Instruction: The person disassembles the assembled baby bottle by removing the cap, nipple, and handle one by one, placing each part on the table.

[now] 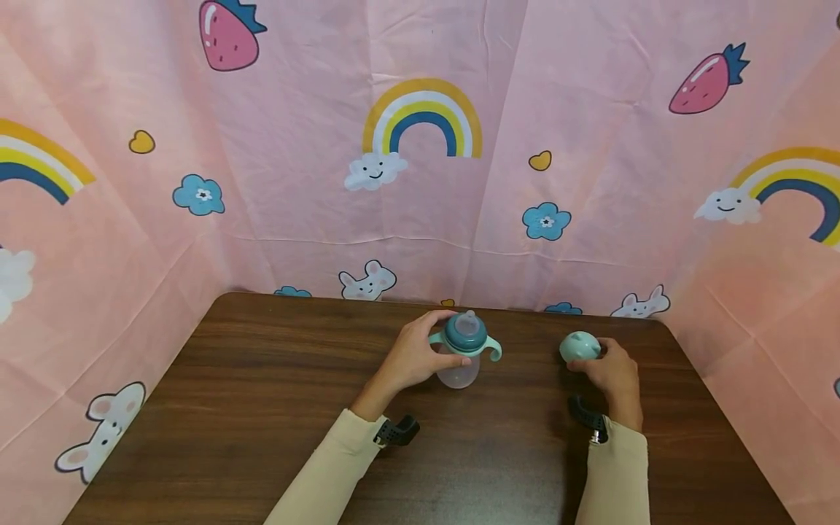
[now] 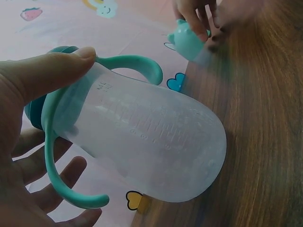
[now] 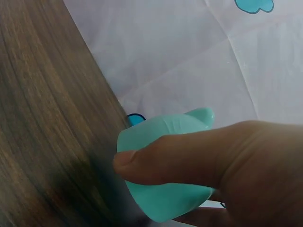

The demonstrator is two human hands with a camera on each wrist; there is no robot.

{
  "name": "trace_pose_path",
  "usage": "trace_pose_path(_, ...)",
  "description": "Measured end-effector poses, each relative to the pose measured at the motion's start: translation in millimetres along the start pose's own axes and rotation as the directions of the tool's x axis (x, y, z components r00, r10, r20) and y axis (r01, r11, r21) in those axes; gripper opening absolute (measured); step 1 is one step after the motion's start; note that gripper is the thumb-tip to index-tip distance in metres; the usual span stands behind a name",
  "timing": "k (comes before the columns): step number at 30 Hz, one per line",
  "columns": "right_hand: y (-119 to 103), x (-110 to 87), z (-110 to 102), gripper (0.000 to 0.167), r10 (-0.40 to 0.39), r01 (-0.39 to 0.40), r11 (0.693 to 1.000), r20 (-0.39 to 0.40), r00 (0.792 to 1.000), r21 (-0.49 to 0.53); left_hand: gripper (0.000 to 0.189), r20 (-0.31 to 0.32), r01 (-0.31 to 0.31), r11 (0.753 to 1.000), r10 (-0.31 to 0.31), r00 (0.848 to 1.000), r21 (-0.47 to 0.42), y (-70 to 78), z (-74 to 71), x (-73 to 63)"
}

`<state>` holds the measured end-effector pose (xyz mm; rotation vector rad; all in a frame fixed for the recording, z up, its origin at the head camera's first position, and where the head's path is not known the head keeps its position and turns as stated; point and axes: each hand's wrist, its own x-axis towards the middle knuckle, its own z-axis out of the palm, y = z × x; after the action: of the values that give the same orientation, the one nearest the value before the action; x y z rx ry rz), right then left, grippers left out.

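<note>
A clear baby bottle with a teal collar, a soft spout and two mint side handles stands near the middle of the table's far part. My left hand grips it around the collar, thumb across the front. In the left wrist view, measuring marks show on the bottle's clear body, which looks empty. To the right, my right hand holds a mint bottle cap with small ear-like bumps. The right wrist view has the thumb lying across the cap; the other fingers are mostly hidden behind it.
The dark wood table ends at a pink cloth backdrop printed with rainbows, strawberries and rabbits. Cloth also hangs along both sides. Each wrist wears a black strap.
</note>
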<state>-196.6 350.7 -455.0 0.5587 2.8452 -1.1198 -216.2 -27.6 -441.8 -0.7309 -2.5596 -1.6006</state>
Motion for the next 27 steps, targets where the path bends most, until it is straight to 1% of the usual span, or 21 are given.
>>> trace_pose_path(9, -0.7, 0.4, 3.1, 0.086, -0.008, 0.009, 1.000, 0.003, 1.000, -0.025, 0.079, -0.005, -0.002, 1.000, 0.002, 1.000, -0.014, -1.1, 0.3, -0.5)
trace_pose_path(17, 4.6, 2.4, 5.1, 0.088, -0.011, 0.012, 0.999, 0.012, 1.000, -0.041, 0.080, 0.002, -0.001, 1.000, 0.001, 1.000, -0.008, -1.6, 0.9, 0.6)
trace_pose_path(27, 5.3, 3.3, 7.2, 0.084, -0.057, 0.057, 0.996, -0.008, 0.998, -0.076, 0.080, 0.001, 0.012, 1.000, -0.012, 1.000, 0.003, -0.2, 0.2, -0.3)
